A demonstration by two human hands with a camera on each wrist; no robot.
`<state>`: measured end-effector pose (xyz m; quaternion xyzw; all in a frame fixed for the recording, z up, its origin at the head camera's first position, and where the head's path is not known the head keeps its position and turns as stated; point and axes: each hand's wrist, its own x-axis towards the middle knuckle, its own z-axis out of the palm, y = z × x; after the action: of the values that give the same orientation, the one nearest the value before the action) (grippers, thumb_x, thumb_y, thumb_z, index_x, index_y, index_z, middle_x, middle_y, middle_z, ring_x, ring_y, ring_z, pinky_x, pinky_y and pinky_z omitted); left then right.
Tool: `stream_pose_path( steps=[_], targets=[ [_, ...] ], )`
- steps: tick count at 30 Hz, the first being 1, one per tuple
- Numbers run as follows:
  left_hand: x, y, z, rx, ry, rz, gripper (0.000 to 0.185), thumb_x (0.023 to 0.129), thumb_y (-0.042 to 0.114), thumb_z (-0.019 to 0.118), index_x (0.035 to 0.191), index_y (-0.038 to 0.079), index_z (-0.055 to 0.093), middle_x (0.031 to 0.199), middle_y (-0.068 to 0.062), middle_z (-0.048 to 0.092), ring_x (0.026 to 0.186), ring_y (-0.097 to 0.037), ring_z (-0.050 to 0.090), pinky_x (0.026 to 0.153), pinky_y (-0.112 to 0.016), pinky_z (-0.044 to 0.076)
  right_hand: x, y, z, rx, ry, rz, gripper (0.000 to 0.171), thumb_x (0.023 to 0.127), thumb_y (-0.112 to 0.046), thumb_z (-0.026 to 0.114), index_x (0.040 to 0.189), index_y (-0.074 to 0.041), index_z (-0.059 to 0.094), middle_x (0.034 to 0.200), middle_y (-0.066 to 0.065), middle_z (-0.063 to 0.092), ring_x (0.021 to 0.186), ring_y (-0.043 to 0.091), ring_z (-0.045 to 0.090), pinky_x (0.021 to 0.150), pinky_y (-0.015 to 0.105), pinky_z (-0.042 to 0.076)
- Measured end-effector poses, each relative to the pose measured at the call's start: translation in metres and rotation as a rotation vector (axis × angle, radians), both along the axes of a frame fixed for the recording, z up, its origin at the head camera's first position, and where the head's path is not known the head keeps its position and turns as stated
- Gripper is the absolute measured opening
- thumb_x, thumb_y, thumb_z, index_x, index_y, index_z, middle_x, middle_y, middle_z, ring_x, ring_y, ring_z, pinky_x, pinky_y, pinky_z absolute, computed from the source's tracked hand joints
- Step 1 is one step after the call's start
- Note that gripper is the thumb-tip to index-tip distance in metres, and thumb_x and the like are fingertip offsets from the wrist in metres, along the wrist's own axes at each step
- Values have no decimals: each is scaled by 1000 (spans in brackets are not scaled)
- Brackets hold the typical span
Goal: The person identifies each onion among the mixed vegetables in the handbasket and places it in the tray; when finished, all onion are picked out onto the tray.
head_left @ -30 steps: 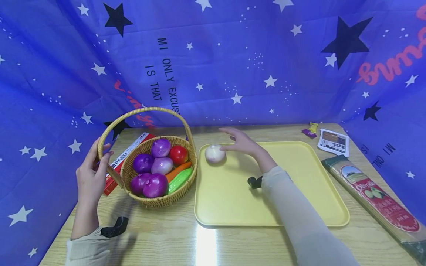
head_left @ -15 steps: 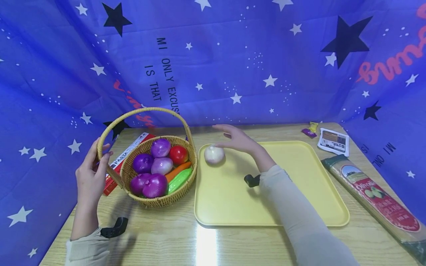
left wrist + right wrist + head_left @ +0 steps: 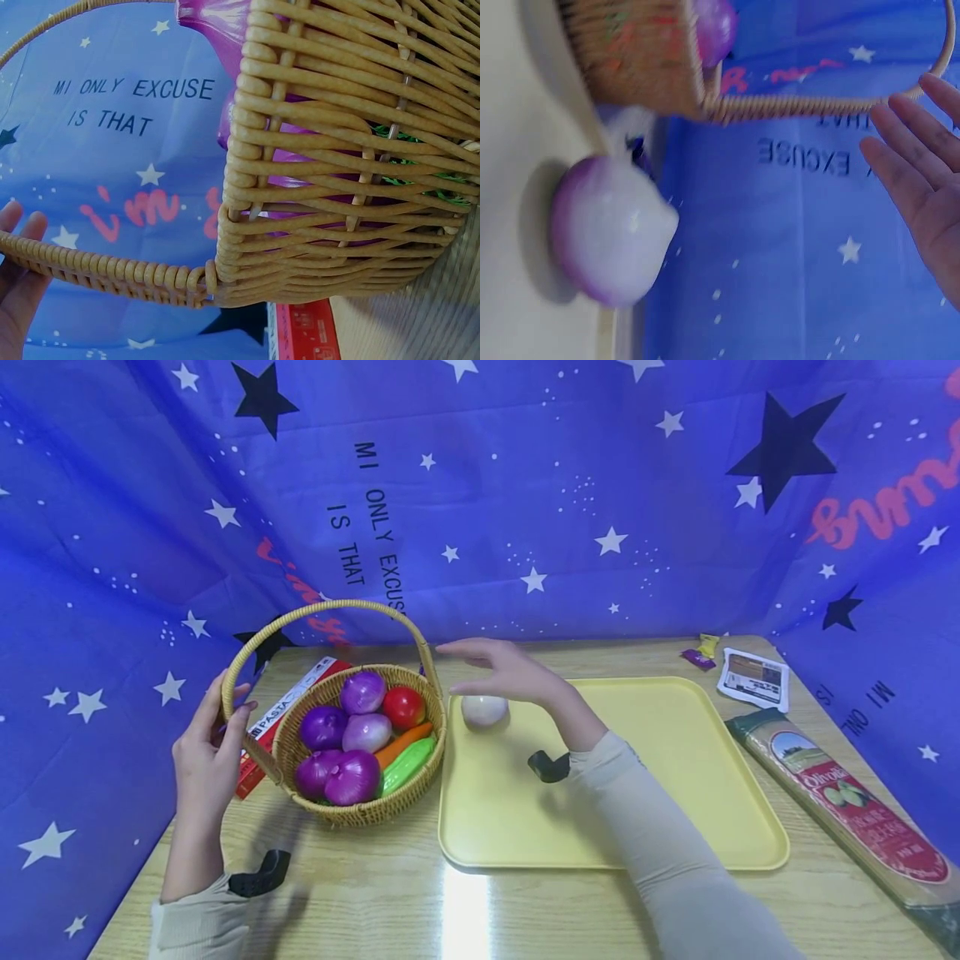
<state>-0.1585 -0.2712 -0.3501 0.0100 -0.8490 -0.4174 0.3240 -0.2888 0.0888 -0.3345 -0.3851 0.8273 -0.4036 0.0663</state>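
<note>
Right hand (image 3: pixel 504 672) hovers above the pale onion (image 3: pixel 484 711), fingers spread flat, grasping nothing; the onion sits on the yellow tray (image 3: pixel 675 827), far left corner. Left hand (image 3: pixel 208 752) grips the wicker basket (image 3: pixel 360 810) by its handle. A box (image 3: pixel 281 718) behind reads "PASTA"; the backdrop (image 3: pixel 525 485), "MI ONLY EXCUSE IS THAT".

The basket (image 3: pixel 352 777) is woven in tan wicker and holds purple onions (image 3: pixel 348 777), a red tomato (image 3: pixel 403 707), an orange carrot (image 3: pixel 401 743) and a green cucumber (image 3: pixel 405 766). A pale white onion tinged purple (image 3: pixel 484 711) sits on the pale yellow tray (image 3: pixel 675 777). The backdrop cloth (image 3: pixel 525 485) is blue with white and dark stars. The worktop (image 3: pixel 375 902) shows light wood grain.
</note>
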Motion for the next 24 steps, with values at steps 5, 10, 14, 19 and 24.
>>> stream_pose_path(
  steps=[5,10,14,19,24],
  targets=[
    [0,-1,0,-5,-8,3,48,97,17,51,138,40,42,123,1,62,97,19,55,83,0,43,7,-19,10,40,7,46,61,85,-38,67,140,-23,46,143,-4,48,133,19,45,111,39,36],
    [0,-1,-1,10,-15,-2,49,96,16,52,138,39,43,123,3,62,96,20,55,82,0,43,7,-41,14,79,28,92,60,85,-41,66,140,-24,46,143,-4,48,132,17,46,109,36,39],
    [-1,-1,0,17,-23,0,48,96,17,52,138,39,43,123,5,62,95,19,55,81,0,43,1,-59,15,112,23,105,61,85,-44,66,140,-25,46,143,-5,48,132,15,45,107,33,42],
    [0,-1,0,14,-35,6,47,97,21,52,138,39,42,124,4,62,96,18,56,81,0,43,-11,-80,17,124,-4,132,62,85,-45,66,140,-22,47,143,-4,48,134,15,44,109,30,39],
    [0,-2,-1,13,-34,-1,47,97,20,51,139,40,41,124,2,62,97,18,56,80,1,43,-23,-99,12,98,-80,173,63,86,-41,66,140,-18,45,144,0,47,134,18,44,111,32,38]
  ],
)
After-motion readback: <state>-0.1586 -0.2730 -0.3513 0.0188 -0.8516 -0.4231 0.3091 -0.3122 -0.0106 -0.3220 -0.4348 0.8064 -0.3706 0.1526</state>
